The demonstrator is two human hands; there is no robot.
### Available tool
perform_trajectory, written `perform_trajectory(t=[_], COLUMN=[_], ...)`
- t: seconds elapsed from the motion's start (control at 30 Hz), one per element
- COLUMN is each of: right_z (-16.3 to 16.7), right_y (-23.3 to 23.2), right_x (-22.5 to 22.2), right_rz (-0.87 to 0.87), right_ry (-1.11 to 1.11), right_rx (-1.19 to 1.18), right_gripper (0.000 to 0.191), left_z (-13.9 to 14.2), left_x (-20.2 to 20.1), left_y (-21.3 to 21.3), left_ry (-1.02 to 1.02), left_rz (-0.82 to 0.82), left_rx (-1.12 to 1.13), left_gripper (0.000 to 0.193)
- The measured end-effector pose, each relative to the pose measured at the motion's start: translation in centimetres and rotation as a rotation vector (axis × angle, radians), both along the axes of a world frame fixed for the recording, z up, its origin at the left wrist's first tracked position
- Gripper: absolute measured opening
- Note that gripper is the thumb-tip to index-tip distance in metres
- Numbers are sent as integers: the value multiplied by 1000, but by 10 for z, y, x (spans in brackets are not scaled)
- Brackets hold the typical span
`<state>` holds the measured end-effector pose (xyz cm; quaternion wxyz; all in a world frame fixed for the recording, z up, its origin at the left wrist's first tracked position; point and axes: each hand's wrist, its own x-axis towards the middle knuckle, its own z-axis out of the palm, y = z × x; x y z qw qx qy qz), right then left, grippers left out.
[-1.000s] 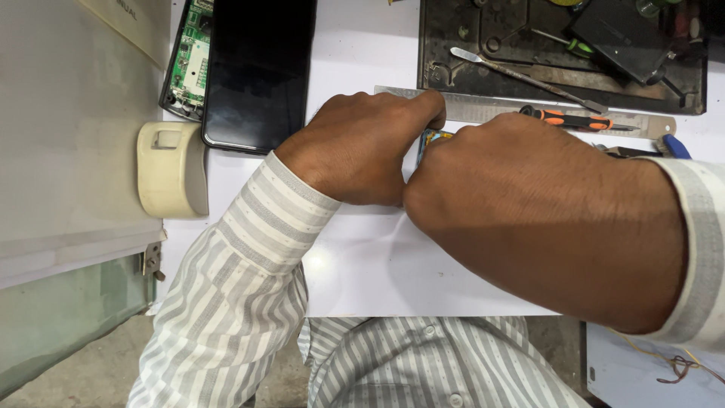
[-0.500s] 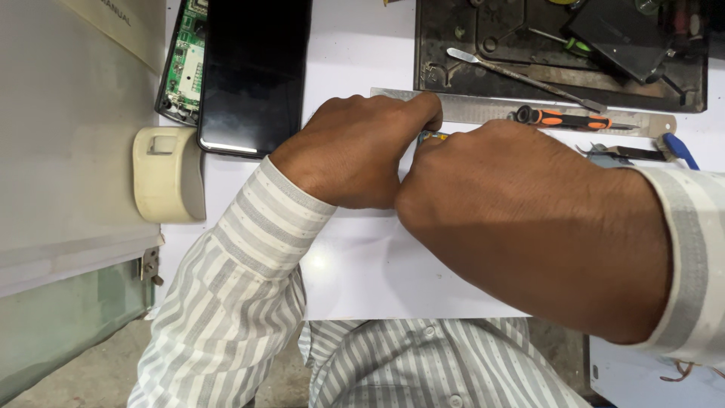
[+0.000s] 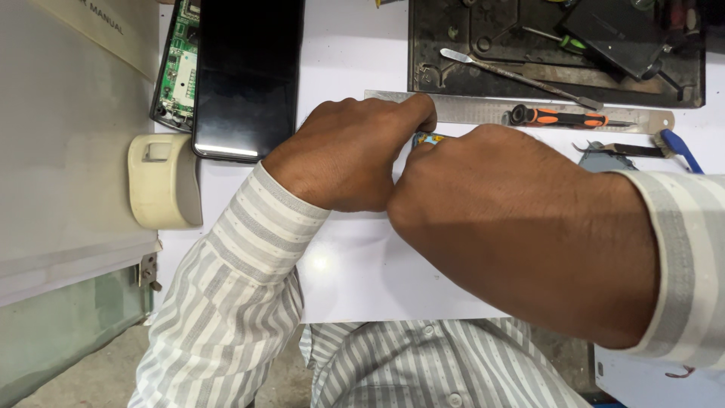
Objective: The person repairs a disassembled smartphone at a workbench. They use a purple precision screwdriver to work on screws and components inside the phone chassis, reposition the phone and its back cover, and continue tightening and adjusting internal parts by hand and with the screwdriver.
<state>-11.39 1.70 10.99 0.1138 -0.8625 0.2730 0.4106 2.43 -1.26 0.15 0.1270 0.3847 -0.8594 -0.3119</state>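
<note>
The left hand [image 3: 347, 155] was curled, forefinger pressed on the long steel ruler [image 3: 483, 109]; the right hand [image 3: 491, 200] was closed over a small blue-and-yellow item [image 3: 427, 139], mostly hidden between both hands. An orange-and-black screwdriver [image 3: 563, 118] lay on the ruler, a black phone [image 3: 245, 75] well apart on the white tabletop [image 3: 362, 279]

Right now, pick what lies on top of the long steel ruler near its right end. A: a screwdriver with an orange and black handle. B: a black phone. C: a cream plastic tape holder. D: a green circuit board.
A: the screwdriver with the orange and black handle lies along the long steel ruler, toward its right end, beyond the person's left hand and right hand.
</note>
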Motion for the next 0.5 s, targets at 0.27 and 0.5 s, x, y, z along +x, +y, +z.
perform_trajectory(t=[0.27, 0.5], right_z=[-4, -7], right_y=[3, 9], right_x=[-6, -12], right_rz=[18, 69], right_ry=[-78, -187], right_rx=[-86, -150], right_gripper=[19, 12], left_z=[-2, -3], left_x=[0, 0], left_y=[0, 0], left_ry=[37, 33], left_rz=[2, 2], left_rx=[-12, -13], left_gripper=[52, 51])
